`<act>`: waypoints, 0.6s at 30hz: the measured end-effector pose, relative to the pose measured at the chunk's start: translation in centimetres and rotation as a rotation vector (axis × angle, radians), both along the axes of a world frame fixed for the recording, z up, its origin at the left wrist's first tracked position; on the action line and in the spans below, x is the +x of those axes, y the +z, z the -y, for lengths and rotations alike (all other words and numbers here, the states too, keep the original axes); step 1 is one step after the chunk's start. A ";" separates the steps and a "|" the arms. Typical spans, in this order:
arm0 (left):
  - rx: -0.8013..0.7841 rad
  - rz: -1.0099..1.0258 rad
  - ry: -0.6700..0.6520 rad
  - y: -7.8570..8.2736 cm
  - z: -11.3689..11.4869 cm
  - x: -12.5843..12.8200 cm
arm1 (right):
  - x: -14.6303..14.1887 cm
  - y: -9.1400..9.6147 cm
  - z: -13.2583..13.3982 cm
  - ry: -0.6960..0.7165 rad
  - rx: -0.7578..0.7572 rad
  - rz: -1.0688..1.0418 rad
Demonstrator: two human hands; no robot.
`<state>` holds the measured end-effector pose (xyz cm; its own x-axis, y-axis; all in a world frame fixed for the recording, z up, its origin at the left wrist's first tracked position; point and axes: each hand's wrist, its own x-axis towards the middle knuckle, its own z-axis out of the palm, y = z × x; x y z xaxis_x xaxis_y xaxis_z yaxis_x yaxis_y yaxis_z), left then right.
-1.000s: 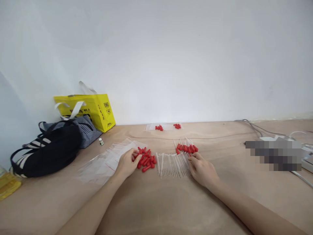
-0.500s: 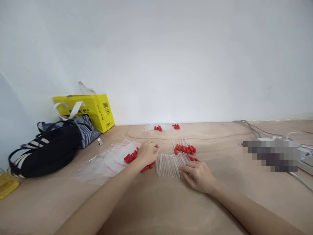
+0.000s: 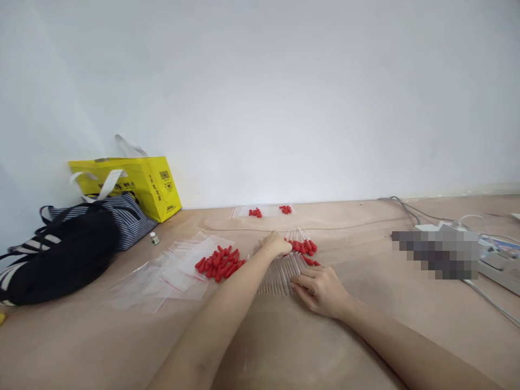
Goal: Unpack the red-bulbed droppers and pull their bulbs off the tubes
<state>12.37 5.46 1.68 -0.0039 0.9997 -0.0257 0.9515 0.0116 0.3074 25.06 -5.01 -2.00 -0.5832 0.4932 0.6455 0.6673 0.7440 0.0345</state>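
Clear glass dropper tubes [image 3: 280,273] lie side by side in a row on the table. My left hand [image 3: 274,245] reaches over the far end of this row, its fingers curled closed, and their grip is hidden. Just beyond its fingertips are droppers fitted with red rubber bulbs [image 3: 304,246], fanned out. My right hand [image 3: 325,291] rests at the right end of the row with fingers pressed together against the tubes; what it pinches is hidden. Two red bulbs [image 3: 311,261] show just past its fingers. Left of my left forearm sits a pile of loose red rubber bulbs [image 3: 217,262].
Clear zip bags [image 3: 174,273] are spread left of the pile. At the wall lies another bag [image 3: 268,211] with red bulbs. A small bottle [image 3: 154,238], a yellow bag [image 3: 162,189] and a dark bag [image 3: 73,260] stand left; cables [image 3: 406,208] and a power strip lie right.
My left hand has moved right, from beside the loose bulbs to the far end of the tubes, uncovering the pile. My right hand stays at the row. The view has turned slightly right.
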 end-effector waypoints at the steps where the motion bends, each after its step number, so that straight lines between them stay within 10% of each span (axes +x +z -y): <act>1: 0.001 0.002 0.032 0.0 -0.3 -0.2 | 0.0 0.0 0.0 0.000 -0.001 -0.001; 9: 0.101 0.017 0.094 1.9 0.7 -6.6 | 0.1 -0.1 0.1 -0.013 -0.013 -0.023; 18: 0.587 0.072 -0.489 -0.5 10.2 -12.6 | -1.6 0.0 0.2 -0.165 0.199 -0.272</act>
